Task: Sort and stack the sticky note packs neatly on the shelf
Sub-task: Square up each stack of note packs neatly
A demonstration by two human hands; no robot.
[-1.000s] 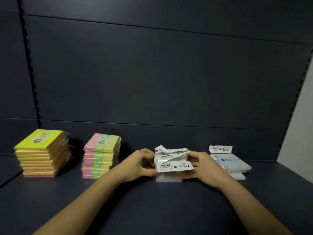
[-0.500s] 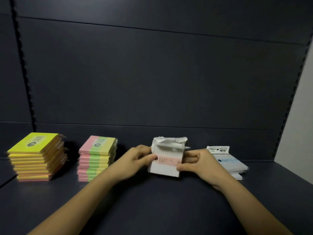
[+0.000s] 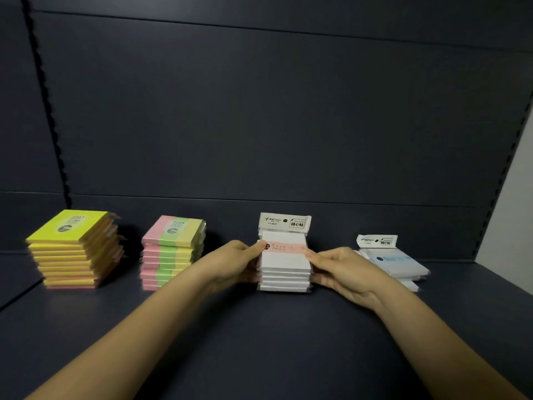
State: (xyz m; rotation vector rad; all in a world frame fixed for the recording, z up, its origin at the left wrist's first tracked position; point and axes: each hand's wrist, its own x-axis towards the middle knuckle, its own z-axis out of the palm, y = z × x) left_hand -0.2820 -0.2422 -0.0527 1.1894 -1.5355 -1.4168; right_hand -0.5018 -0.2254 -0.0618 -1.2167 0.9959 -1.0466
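Hands meet at the middle of the shelf [image 3: 259,342], one on each side of a short pile of white packs [image 3: 284,272]. The left hand [image 3: 233,264] presses its thumb and fingers against the pile's left edge, and the right hand [image 3: 343,269] pinches the right edge, thumb on the pink band that crosses the top pack. Both are closed on the pile, squaring it between them. The pile sits on the shelf, header card at the back standing up toward the rear wall [image 3: 259,125].

To its left stand two finished piles: a yellow stack [image 3: 75,249] far left and a pink-and-green stack [image 3: 173,252] nearer, each well apart from the white one. To the right lies a looser heap of blue-banded packs [image 3: 395,264], tilted and fanned, which I would guess is next for tidying.

To do this step well, the push should come evenly from both sides at once, so the packs slide into line rather than skew. The plastic wrappers look slick, so the lower packs could slip out if only the top one is squeezed; fingers ought to span the full height of the pile. The header cards at the back want to face the same way. Before letting go, a light tap on the front edge would bring the fronts flush. Release should be slow and outward.
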